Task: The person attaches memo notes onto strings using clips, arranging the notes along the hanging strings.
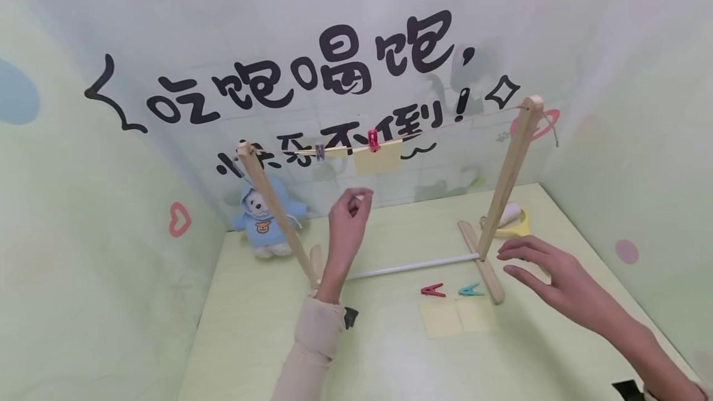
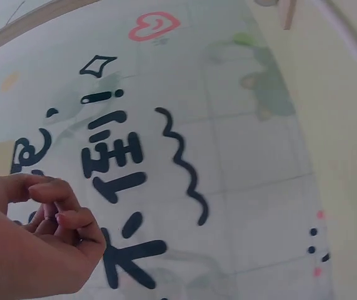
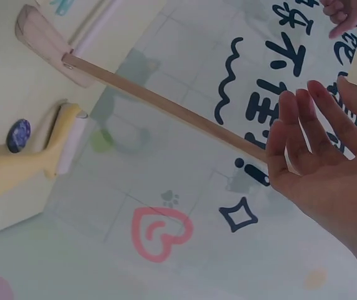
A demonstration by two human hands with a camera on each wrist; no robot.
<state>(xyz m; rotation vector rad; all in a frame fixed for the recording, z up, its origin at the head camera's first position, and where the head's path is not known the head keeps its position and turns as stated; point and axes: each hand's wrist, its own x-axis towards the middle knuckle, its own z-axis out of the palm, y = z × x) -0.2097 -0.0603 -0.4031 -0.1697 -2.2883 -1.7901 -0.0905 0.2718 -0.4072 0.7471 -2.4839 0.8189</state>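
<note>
My left hand (image 1: 348, 218) is raised below the string, its fingers loosely bent and nothing in them. Above it a pale yellow paper square (image 1: 379, 159) hangs from the string under a red clothespin (image 1: 373, 140). To its left a grey-purple clothespin (image 1: 320, 153) grips the string by another yellow paper (image 1: 337, 151), seen nearly edge-on. My right hand (image 1: 562, 277) hovers beside the right wooden post (image 1: 511, 178), fingers spread and empty. On the table lie a red clothespin (image 1: 432, 290), a teal clothespin (image 1: 470, 290) and two yellow paper squares (image 1: 440, 319).
The string runs from the left wooden post (image 1: 275, 209) to the right one, with a white rod (image 1: 412, 266) joining their bases. A plush toy in blue (image 1: 267, 221) sits at the back left. Behind the right post lies a yellow-handled lint roller (image 1: 518, 226). Lettered walls enclose the table.
</note>
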